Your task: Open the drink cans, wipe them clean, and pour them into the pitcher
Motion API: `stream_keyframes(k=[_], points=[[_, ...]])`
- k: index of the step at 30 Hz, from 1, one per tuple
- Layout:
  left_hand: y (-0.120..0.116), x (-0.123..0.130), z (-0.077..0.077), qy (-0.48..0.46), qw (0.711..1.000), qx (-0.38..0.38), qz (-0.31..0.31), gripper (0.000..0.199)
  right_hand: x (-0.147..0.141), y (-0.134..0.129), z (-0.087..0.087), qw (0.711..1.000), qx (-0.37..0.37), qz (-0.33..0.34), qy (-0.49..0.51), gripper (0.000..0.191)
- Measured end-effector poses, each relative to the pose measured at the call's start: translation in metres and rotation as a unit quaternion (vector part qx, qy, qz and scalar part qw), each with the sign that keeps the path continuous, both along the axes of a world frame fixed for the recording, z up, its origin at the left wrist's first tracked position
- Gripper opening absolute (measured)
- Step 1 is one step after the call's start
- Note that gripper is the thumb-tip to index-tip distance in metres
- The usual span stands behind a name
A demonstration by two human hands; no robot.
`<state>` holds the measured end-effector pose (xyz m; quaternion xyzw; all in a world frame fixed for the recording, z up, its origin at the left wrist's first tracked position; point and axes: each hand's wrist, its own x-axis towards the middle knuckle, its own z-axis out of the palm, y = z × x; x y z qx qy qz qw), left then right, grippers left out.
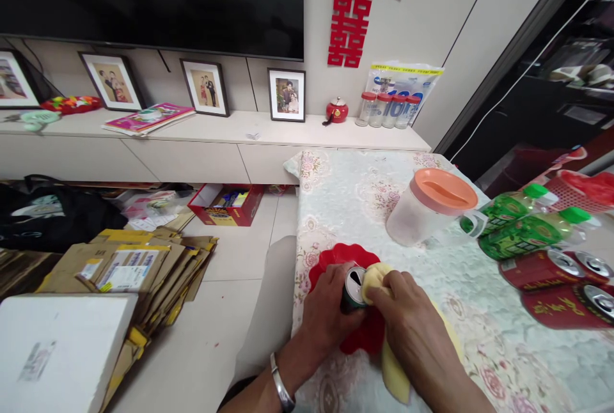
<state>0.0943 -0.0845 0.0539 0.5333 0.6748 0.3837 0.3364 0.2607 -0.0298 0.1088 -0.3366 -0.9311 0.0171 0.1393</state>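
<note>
My left hand (330, 304) is wrapped round a dark green drink can (355, 286), whose opened silver top faces up. A yellow cloth (377, 279) is pinched in my right hand (407, 317) and pressed against the can's rim at its right side. The rest of the cloth hangs down under my right hand onto the table. Beneath both hands lies a red dish with a scalloped edge (339, 254); its middle is mostly hidden by the hands and can.
To the right on the flowered tablecloth (350, 195) stand a jug with an orange lid (425, 208), green-capped bottles (522, 234) and several red cans (568, 304). A red plastic basket (580, 189) is behind them. Flattened cardboard (158, 266) and a white foam box (62, 349) lie on the left.
</note>
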Motion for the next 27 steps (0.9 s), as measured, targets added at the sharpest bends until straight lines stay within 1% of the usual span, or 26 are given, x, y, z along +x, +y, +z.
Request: stream_keyframes(k=[2,5,10,13,18,21,24,26,27], points=[[0.0,0.0,0.003,-0.001,1.0,-0.005,0.003,0.07,0.001,0.005,0.001,0.999,0.034,0.002,-0.006,0.026],[0.0,0.0,0.005,-0.012,1.0,-0.012,0.007,0.072,-0.004,0.01,0.0,0.998,0.064,-0.013,-0.004,0.024],[0.0,0.001,0.004,-0.016,1.0,0.0,0.005,0.072,-0.015,0.01,-0.006,0.996,0.088,-0.029,0.007,0.025],[0.0,0.001,0.003,-0.007,1.0,-0.006,0.005,0.072,-0.016,0.009,-0.009,0.996,0.086,-0.036,0.008,0.028],[-0.001,0.002,0.005,-0.001,1.0,-0.012,0.008,0.068,-0.009,0.002,-0.01,0.997,0.045,-0.057,0.017,0.032],[0.0,0.001,0.004,-0.004,1.0,-0.017,0.004,0.07,-0.002,-0.005,-0.01,0.997,-0.007,-0.068,0.039,0.031],[0.0,0.001,0.0,-0.009,1.0,0.0,0.002,0.07,0.008,-0.01,-0.013,0.99,-0.08,-0.056,0.104,0.023],[0.0,0.002,-0.003,-0.009,1.0,0.013,0.007,0.068,0.014,-0.01,-0.018,0.979,-0.1,-0.063,0.166,0.021],[0.0,0.003,-0.005,-0.008,1.0,0.017,0.012,0.067,0.016,-0.01,-0.022,0.973,-0.098,-0.079,0.192,0.021]])
